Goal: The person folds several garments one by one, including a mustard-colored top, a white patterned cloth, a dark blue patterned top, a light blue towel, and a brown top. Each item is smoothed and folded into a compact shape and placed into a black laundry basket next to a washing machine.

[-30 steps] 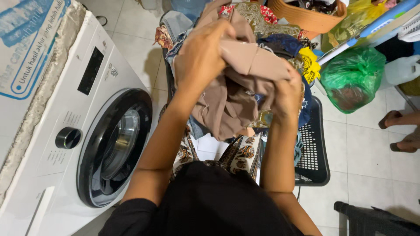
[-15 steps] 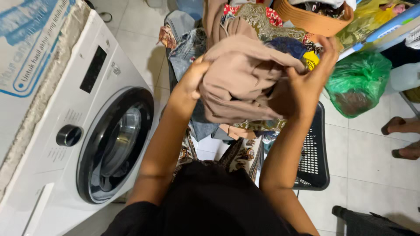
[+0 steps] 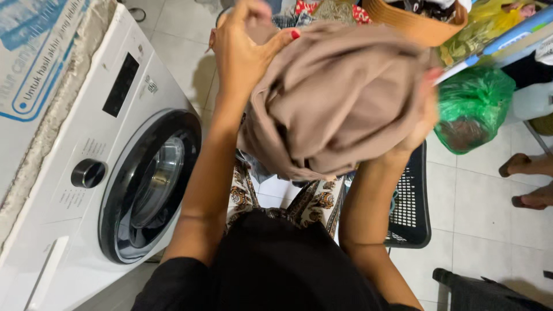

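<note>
Brown cloth, bunched, clutched in left hand and right hand grip above dark laundry basket; beside left grip, washing machine.

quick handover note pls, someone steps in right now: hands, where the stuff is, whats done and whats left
Left hand: gripping the upper edge of the beige garment.
Right hand: under the garment's far side, partly hidden by it.
Garment: bunched, held up above the dark laundry basket.
Washing machine: at the left, round door shut.
Done: garment is out of the basket.
Left: it is not in the machine; more clothes lie beyond the basket.
</note>
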